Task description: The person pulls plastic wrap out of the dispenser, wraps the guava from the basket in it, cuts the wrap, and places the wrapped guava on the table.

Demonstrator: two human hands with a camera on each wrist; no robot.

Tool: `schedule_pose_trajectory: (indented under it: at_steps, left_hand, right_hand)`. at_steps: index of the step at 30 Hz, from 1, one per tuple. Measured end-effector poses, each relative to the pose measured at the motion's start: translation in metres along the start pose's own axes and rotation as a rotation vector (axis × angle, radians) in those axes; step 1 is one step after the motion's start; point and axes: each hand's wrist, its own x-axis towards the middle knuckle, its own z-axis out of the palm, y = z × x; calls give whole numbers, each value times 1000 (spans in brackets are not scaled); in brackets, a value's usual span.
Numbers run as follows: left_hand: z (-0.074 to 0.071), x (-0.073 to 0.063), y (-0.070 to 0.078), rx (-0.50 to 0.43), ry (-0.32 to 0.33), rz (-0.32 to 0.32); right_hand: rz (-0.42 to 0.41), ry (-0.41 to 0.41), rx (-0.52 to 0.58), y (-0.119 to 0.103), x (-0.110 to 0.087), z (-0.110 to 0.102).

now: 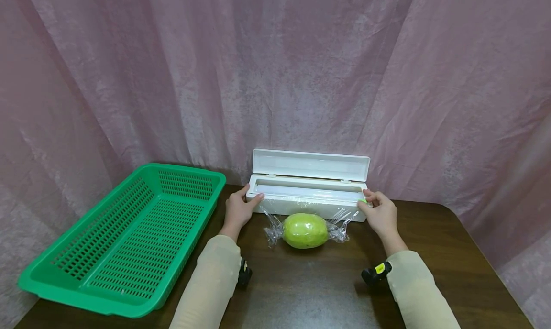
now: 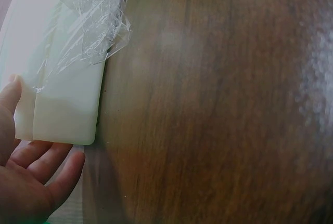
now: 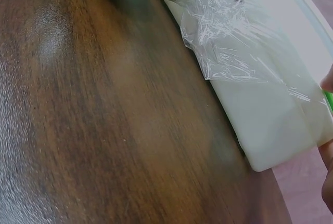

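A white cling film dispenser [image 1: 305,207] stands at the back of the table, its lid [image 1: 311,163] raised and a roll of film [image 1: 310,191] inside. In front of it lies an oval yellow-green fruit [image 1: 305,231] wrapped in clear cling film [image 1: 339,229], which bunches at both ends and reaches up over the dispenser's front. My left hand [image 1: 239,207] holds the dispenser's left end, thumb on the front top edge and fingers along the end wall. At the right end, my right hand [image 1: 381,214] pinches a small green slide cutter [image 1: 363,201], mostly hidden by the fingers.
A large green plastic basket [image 1: 172,281] with slotted walls stands on the left of the dark wooden table [image 1: 310,290]. Pink curtains [image 1: 301,80] hang close behind the dispenser. The table's right edge curves at the back corner.
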Motion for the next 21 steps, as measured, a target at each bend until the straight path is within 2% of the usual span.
schedule_pose_trajectory:
  at_steps: [10,17,21]
  left_hand:
    - [0,1,-1,1,6,3]
    - [-1,0,2,19,-10,6]
    - [-2,-1,2,25,-29,5]
  right_hand:
    - [61,47,-34,0,-2,-6]
    - [4,-27,-99,5,-1,-15]
    - [-101,-88,-200,6,-2,-24]
